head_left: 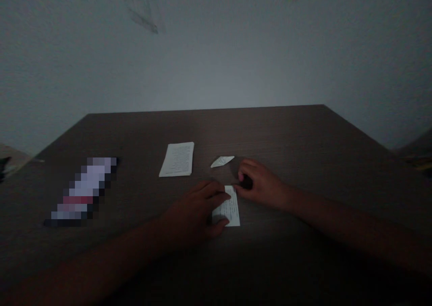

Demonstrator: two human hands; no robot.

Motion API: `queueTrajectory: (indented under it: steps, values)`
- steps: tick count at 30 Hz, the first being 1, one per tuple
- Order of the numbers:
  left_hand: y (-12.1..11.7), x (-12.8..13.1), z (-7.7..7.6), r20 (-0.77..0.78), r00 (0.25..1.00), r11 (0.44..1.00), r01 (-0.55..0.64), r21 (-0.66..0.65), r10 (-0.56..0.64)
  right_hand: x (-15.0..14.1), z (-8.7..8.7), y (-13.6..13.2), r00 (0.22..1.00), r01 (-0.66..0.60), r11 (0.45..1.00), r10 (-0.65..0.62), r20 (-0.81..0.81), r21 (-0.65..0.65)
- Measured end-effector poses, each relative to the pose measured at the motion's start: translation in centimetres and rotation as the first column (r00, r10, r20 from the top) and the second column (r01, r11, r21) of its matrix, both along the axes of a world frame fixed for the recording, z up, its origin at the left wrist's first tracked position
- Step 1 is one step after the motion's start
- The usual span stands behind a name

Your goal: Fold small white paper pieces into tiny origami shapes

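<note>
The wall bears a clear bag above the paper sheet.

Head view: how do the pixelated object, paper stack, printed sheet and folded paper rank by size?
1. Pixelated object
2. Paper stack and printed sheet: unsure, since the left hand partly covers the sheet, which lies nearer
3. Folded paper

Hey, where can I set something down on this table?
The table right of the folded paper, beyond the right hand, looks bare; so does the gap between the blurred item and stack. It's crowded around the sheet, under the left hand.
</note>
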State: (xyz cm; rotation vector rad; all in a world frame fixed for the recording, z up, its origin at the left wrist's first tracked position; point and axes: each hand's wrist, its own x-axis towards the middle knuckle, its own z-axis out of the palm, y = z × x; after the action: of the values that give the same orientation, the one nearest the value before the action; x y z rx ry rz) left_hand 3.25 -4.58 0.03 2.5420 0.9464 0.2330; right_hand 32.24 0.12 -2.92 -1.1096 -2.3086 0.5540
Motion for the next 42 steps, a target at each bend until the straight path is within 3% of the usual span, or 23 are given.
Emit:
queueTrajectory:
  steps: [8,20,27,35,42]
  values:
    - [-0.1,-0.2,0.0,0.019,0.999,0.999,-0.038,-0.010,0.038,-0.1,1.0,-2.7,0.985,-0.151,0.988,0.149,0.086,0.024]
    - [0.1,-0.3,-0.5,0.017,1.000,1.000,-0.002,-0.010,0.002,0.0,-0.2,0.9,0.997,0.078,0.997,-0.078,0.022,0.020]
    - [0.0,-0.3,-0.4,0.006,1.000,1.000,-0.007,0.024,0.007,0.2,-0.1,0.4,1.000,0.004,0.999,-0.005,0.021,0.032]
    - [-0.2,0.1,0.0,-0.018,1.000,0.999,-0.003,0.037,0.004,-0.4,0.9,-2.9,0.993,-0.105,0.994,0.104,0.062,0.018]
    - [-0.1,0.1,0.1,-0.002,1.000,1.000,0.000,0.005,0.000,-0.3,-0.4,-0.7,0.997,0.071,0.997,-0.071,-0.020,0.010]
